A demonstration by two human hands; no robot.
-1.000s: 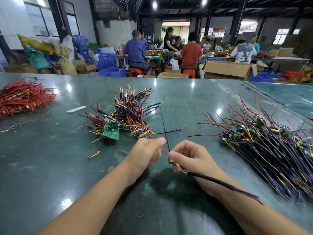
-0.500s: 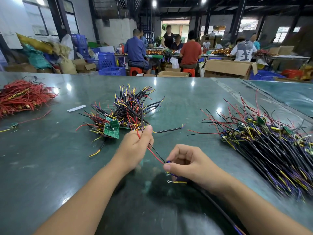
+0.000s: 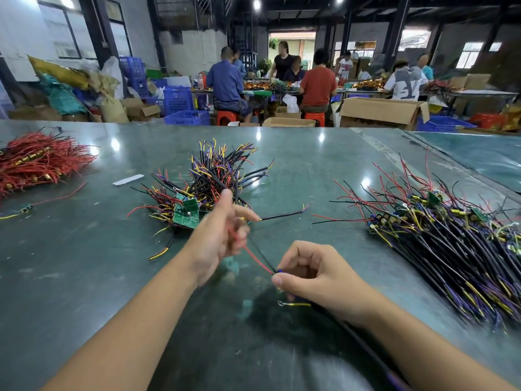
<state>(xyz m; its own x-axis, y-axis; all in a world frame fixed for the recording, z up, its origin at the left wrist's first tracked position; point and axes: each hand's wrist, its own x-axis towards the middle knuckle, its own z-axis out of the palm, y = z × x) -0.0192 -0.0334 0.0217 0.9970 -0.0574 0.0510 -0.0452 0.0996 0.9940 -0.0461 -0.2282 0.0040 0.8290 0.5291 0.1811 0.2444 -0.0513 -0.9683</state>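
Centrally, a wire assembly [image 3: 277, 273] is pinched at its junction between the thumb and forefinger of the right-hand grip [image 3: 313, 277], just above the near part of the worktop [image 3: 84, 277]. From that pinch a red wire [image 3: 257, 260] and a thin black wire [image 3: 263, 257] are stretched up and leftward to the left-hand grip [image 3: 220, 235], which is blurred. Its lower fingers are seen curled round the red wire, while the thumb and forefinger are held out. Whether the black wire is also held there cannot be told. A short yellow lead [image 3: 293, 304] with a ring terminal is seen below the right thumb, and a black sheathed cable [image 3: 363, 342] is trailed under the right wrist toward the near edge. Beyond the left-hand grip a tangled heap of wired green boards [image 3: 208, 182] is laid. Well to the right a larger pile of dark cables [image 3: 451, 249] is spread, and at the far left a bundle of red wires [image 3: 39, 165] is found. Seated people [image 3: 318, 86] are seen at tables behind.
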